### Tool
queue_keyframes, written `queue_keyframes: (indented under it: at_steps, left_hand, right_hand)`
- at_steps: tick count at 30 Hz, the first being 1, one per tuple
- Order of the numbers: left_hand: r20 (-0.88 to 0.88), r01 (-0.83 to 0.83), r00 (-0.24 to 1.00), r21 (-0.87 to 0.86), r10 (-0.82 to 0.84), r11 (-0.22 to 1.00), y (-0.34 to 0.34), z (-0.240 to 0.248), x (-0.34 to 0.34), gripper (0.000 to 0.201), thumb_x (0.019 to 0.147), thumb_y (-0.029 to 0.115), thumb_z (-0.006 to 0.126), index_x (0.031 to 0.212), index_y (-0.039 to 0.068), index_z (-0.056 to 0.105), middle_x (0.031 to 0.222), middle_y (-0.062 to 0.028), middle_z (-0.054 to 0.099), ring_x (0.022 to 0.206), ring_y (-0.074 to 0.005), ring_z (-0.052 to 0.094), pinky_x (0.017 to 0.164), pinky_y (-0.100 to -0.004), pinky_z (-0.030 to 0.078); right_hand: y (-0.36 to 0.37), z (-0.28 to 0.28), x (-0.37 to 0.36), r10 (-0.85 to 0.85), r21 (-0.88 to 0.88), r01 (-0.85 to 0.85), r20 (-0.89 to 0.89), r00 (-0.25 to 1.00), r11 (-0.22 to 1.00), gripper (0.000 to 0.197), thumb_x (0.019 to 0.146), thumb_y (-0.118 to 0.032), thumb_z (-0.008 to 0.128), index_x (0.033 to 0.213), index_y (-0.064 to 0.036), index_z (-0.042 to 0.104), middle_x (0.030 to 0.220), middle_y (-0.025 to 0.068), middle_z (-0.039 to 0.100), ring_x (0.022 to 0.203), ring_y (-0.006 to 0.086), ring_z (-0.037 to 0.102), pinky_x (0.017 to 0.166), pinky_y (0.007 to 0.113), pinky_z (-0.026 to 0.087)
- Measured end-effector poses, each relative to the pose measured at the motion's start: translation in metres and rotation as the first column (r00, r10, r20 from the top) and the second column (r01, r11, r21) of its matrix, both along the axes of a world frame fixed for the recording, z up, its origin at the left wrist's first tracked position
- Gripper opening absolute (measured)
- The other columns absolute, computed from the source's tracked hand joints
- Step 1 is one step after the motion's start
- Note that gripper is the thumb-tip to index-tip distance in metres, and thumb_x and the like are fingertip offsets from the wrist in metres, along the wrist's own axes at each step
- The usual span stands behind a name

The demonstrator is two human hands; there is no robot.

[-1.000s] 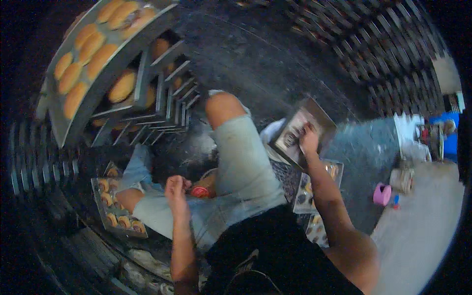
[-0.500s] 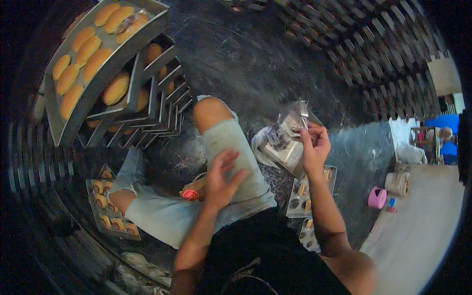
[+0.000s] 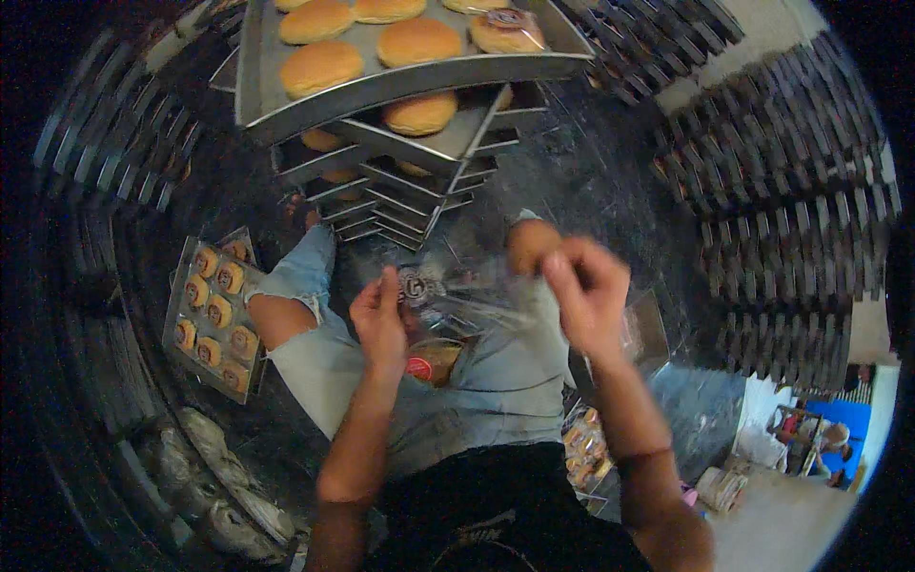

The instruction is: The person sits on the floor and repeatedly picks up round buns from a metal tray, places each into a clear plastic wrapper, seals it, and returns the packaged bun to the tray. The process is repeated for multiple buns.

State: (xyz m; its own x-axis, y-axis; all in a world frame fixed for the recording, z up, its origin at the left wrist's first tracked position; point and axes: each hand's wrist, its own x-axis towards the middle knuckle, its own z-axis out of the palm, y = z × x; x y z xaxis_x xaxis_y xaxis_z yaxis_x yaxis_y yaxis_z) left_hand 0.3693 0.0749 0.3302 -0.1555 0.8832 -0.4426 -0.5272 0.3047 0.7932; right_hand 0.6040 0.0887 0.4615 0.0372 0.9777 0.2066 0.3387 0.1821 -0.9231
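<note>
Stretching across the lap, a clear bag point(image 3: 467, 303) with a dark print is held at its printed end by the left hand point(image 3: 379, 324), whose thumb and fingers are closed on the film. The right hand point(image 3: 591, 291) is blurred; its fingers are bent toward the thumb, with the bag reaching toward the tips, but whether the film is pinched there cannot be told. The bag is held above the legs point(image 3: 505, 386), which are clad in pale torn jeans, and beneath it a brown roundish thing point(image 3: 445, 360) with a red label is partly covered. Just beyond the right wrist, an open box point(image 3: 654, 329) is partly hidden by the forearm. Ahead, a tray point(image 3: 419, 84) is set on top of a crisscross stack point(image 3: 457, 172) of trays; bare golden buns point(image 3: 419, 41) are laid on it, and a wrapped bun point(image 3: 508, 30) is placed near its right end. By the left knee, small wrapped rolls point(image 3: 219, 312) are spread in a second tray point(image 3: 205, 377). More wrapped pieces point(image 3: 586, 448) are seen beside the right thigh. At lower left, crumpled plastic point(image 3: 205, 477) is heaped, and tall tray piles point(image 3: 782, 248) are ranged along the right.
</note>
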Motion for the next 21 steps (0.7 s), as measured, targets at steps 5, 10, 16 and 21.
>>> queue_keyframes:
  at_steps: [5, 10, 16, 21]
  left_hand:
    - [0.227, -0.172, 0.957, -0.066, 0.183, 0.983, -0.008, -0.021, -0.044, 0.023, 0.105, 0.037, 0.064, 0.108, 0.014, 0.065, 0.092, 0.0048, 0.067, 0.072, -0.0062, 0.059, 0.056, -0.0223, 0.043]
    - [0.353, -0.284, 0.884, -0.119, 0.308, 0.951, -0.028, -0.036, -0.062, 0.024, 0.106, 0.041, 0.061, 0.109, 0.018, 0.062, 0.095, 0.0063, 0.064, 0.078, -0.0044, 0.056, 0.059, -0.0228, 0.042]
    - [0.388, -0.389, 0.818, -0.171, 0.425, 0.905, -0.024, -0.042, -0.075, 0.030, 0.107, 0.045, 0.057, 0.108, 0.015, 0.062, 0.090, 0.0045, 0.062, 0.077, -0.0072, 0.056, 0.062, -0.0261, 0.043]
    - [0.268, -0.510, 0.821, -0.052, 0.504, 0.859, -0.005, -0.012, -0.095, 0.032, 0.109, 0.040, 0.056, 0.101, 0.011, 0.065, 0.086, 0.0034, 0.063, 0.074, -0.0068, 0.057, 0.060, -0.0233, 0.042]
  right_hand:
    - [0.232, 0.060, -0.068, 0.046, 0.540, -0.403, 0.557, 0.829, 0.739, 0.046, 0.095, -0.036, 0.071, 0.124, -0.0004, 0.068, 0.120, 0.0197, 0.072, 0.111, 0.0407, 0.068, 0.097, 0.042, 0.052]
    - [0.345, 0.080, -0.098, 0.445, -0.413, -0.181, 0.748, 0.492, 0.893, 0.067, 0.094, -0.054, 0.070, 0.137, -0.0019, 0.064, 0.121, 0.0117, 0.070, 0.106, 0.0188, 0.066, 0.092, 0.035, 0.053]
    - [0.303, 0.080, -0.088, 0.349, -0.092, -0.361, 0.555, 0.755, 0.928, 0.060, 0.081, -0.032, 0.090, 0.122, 0.0009, 0.060, 0.115, 0.0088, 0.067, 0.106, 0.0196, 0.066, 0.091, 0.033, 0.054]
    - [0.208, 0.090, -0.087, 0.128, 0.384, -0.195, 0.192, 0.973, 0.903, 0.072, 0.080, -0.036, 0.089, 0.132, 0.0026, 0.058, 0.122, 0.0151, 0.068, 0.110, 0.0255, 0.069, 0.095, 0.041, 0.056]
